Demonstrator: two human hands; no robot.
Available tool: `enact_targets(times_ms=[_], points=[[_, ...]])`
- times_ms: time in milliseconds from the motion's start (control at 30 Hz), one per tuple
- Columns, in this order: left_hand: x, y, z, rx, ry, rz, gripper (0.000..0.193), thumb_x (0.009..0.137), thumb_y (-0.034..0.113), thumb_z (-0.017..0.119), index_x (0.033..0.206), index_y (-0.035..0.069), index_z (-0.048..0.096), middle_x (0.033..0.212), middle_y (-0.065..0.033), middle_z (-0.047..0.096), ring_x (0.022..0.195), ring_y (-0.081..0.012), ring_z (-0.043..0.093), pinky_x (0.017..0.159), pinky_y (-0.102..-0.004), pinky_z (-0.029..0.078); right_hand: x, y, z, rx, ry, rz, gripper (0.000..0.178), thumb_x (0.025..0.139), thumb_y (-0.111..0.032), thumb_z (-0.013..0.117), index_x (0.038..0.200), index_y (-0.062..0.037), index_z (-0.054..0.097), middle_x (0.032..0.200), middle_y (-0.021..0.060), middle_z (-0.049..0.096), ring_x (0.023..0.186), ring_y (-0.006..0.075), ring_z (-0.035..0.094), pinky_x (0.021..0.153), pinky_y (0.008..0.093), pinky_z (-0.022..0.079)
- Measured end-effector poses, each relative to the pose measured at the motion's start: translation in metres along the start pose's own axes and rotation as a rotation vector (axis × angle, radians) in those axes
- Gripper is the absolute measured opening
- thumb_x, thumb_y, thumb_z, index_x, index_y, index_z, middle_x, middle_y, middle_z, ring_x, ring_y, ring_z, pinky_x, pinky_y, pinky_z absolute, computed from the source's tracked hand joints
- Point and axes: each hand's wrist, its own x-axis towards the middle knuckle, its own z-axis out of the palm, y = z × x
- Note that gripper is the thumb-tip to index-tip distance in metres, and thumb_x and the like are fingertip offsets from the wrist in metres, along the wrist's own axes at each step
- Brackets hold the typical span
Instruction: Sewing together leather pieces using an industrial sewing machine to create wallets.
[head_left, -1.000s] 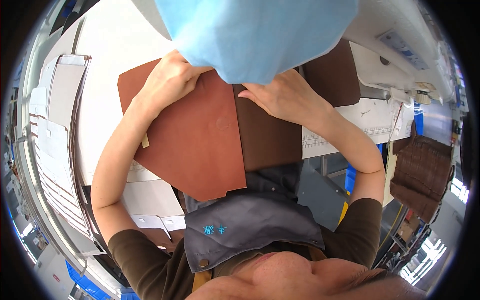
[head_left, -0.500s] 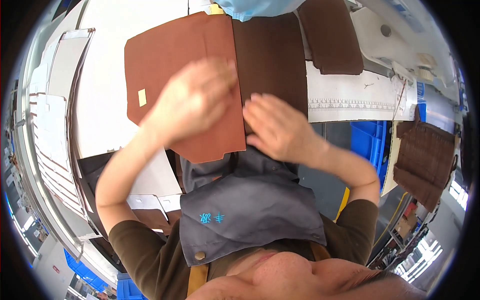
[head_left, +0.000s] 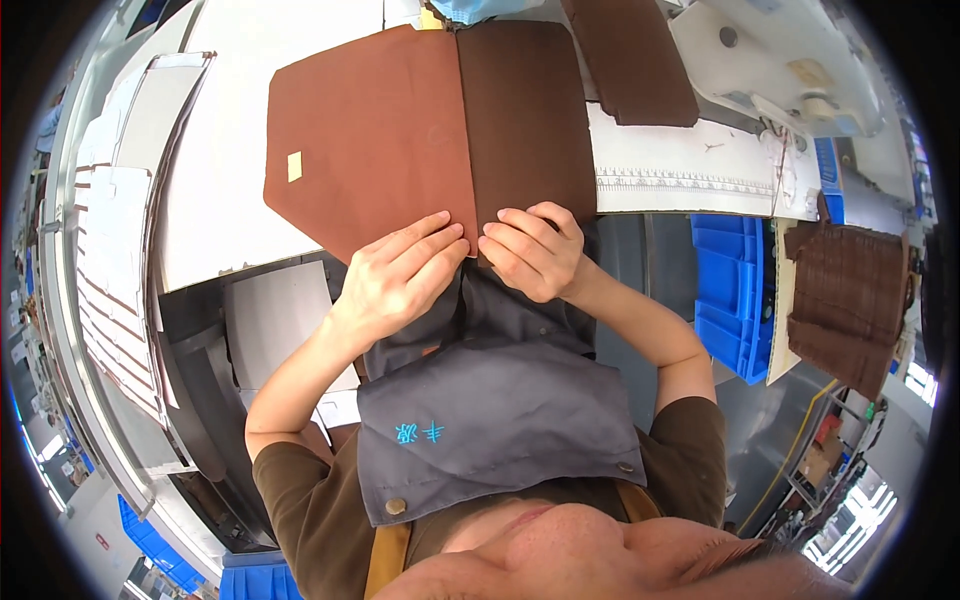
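Both hands' grip pinching brown leather panel (head_left: 380, 140) near edge, its seam running away from person

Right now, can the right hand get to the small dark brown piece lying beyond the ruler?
Probably yes. The right hand rests on the near edge of the two-tone leather panel; the small dark brown piece lies uncovered, with only the ruler between.

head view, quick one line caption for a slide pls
Left hand and right hand pinch the near edge of two joined brown leather panels on a white worktable.
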Motion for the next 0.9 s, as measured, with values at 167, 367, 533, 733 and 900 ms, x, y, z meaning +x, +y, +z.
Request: enact_targets(times_ms=[167, 367, 533, 733, 900], points=[[0.002, -0.003, -0.001, 0.005, -0.001, 0.024, 0.019, 0.066, 0.004, 0.071, 0.085, 0.003, 0.066, 0.091, -0.0072, 0.068, 0.091, -0.0241, 0.067, 0.072, -0.0312, 0.057, 0.004, 0.004, -0.003, 0.057, -0.003, -0.040, 0.012, 0.071, -0.008, 0.068, 0.083, -0.0074, 0.065, 0.086, 0.0030, 0.066, 0.081, 0.0163, 0.063, 0.069, 0.0293, 0.044], [0.005, -0.004, 0.000, 0.029, 0.033, 0.067, 0.020, 0.065, 0.004, 0.073, 0.084, 0.003, 0.067, 0.091, -0.0063, 0.068, 0.090, -0.0239, 0.066, 0.073, -0.0331, 0.057, 0.007, 0.006, -0.005, 0.092, 0.013, -0.052, 0.011, 0.071, -0.006, 0.069, 0.081, -0.0064, 0.065, 0.083, 0.0033, 0.067, 0.079, 0.0157, 0.064, 0.067, 0.0279, 0.044], [-0.001, -0.006, 0.007, 0.114, 0.043, 0.135, 0.020, 0.064, 0.005, 0.073, 0.083, 0.004, 0.066, 0.089, -0.0054, 0.068, 0.089, -0.0226, 0.066, 0.074, -0.0339, 0.057, 0.008, 0.007, -0.005, 0.074, 0.030, -0.055, 0.004, 0.073, -0.009, 0.064, 0.077, -0.0073, 0.065, 0.083, 0.0026, 0.064, 0.078, 0.0152, 0.062, 0.066, 0.0273, 0.045], [0.002, -0.006, 0.006, 0.080, 0.020, 0.110, 0.017, 0.068, 0.007, 0.068, 0.085, 0.006, 0.067, 0.090, -0.0048, 0.067, 0.088, -0.0213, 0.065, 0.080, -0.0346, 0.054, 0.011, 0.009, -0.011, 0.089, -0.036, -0.081, 0.007, 0.073, -0.011, 0.066, 0.080, -0.0085, 0.065, 0.082, 0.0019, 0.064, 0.077, 0.0150, 0.062, 0.067, 0.0276, 0.045], [0.001, -0.006, 0.003, 0.072, -0.007, 0.117, 0.024, 0.064, 0.007, 0.073, 0.087, 0.006, 0.067, 0.091, -0.0052, 0.068, 0.090, -0.0217, 0.065, 0.080, -0.0351, 0.054, 0.009, 0.008, -0.013, 0.078, 0.002, -0.104, 0.004, 0.076, -0.011, 0.067, 0.080, -0.0102, 0.065, 0.081, -0.0004, 0.064, 0.078, 0.0121, 0.062, 0.070, 0.0238, 0.040]])
